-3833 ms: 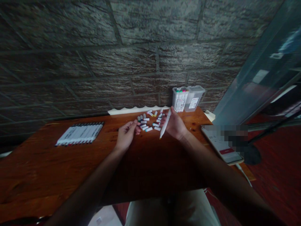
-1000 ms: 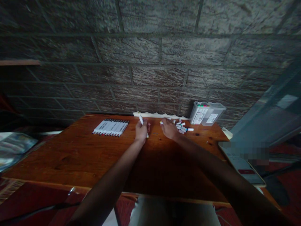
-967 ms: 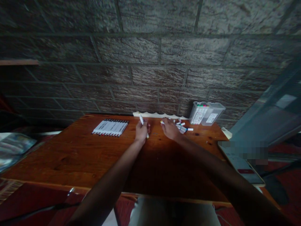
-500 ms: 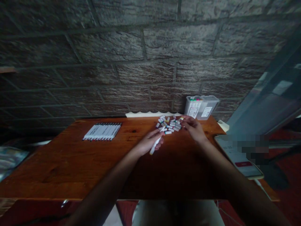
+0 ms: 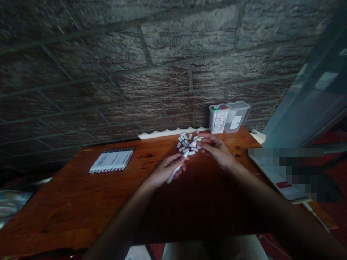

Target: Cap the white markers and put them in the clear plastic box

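Note:
My left hand is closed round a white marker that slants from upper right down to lower left over the wooden table. My right hand reaches into a pile of small white marker caps with coloured ends; its fingers are curled and pinched at the pile's right edge, and what they hold is too small to make out. A row of white markers lies side by side at the table's left.
Two clear plastic boxes stand against the brick wall at the back right, the left one with markers in it. A white scalloped strip lies along the wall. A phone-like device rests at the right edge.
My left hand has carried the marker back from near the wall to mid-table, tilting it. My right hand has moved right onto the cap pile. The camera has tilted down and right.

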A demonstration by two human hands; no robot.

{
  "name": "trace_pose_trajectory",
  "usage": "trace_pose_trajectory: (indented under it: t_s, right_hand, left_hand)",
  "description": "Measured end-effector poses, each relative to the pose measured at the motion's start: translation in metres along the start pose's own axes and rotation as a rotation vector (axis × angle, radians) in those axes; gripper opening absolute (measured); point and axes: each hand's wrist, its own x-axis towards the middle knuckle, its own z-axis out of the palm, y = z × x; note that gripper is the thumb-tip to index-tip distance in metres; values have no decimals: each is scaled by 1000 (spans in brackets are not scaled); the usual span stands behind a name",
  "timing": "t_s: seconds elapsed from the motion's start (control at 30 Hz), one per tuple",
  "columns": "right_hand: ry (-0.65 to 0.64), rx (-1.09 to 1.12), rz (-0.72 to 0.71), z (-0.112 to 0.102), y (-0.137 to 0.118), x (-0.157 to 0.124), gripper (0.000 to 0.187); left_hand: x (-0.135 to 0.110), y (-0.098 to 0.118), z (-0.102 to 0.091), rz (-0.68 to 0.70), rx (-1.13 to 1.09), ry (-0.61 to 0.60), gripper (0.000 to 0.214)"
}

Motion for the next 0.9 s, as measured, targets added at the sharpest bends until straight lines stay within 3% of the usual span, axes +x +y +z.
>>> trace_pose_trajectory:
  t_s: [0.17,0.4,0.57,0.7,0.8,0.9]
  right_hand:
    - [-84,-85,-48,1,2,-1,32]
    - [-187,-169,-100,5,14,-4,24]
    - [-188,-191,-118,2,15,-3,26]
    - [-189,-216,-129,3,11,-4,27]
    - [-142,-262,-113,4,6,-5,29]
    - [-25,-224,-45,4,2,-3,47]
  left_hand:
    - [0,0,2,32,71,-2,40]
    - [0,-2,-1,210,348,74,36]
    - [-1,-3,-1,443,628,235,28]
    - [-1,-7,-1,482,712,319,30]
    - [-1,-11,0,449,720,293,33]
    - [-1,-13,5,427,729,219,34]
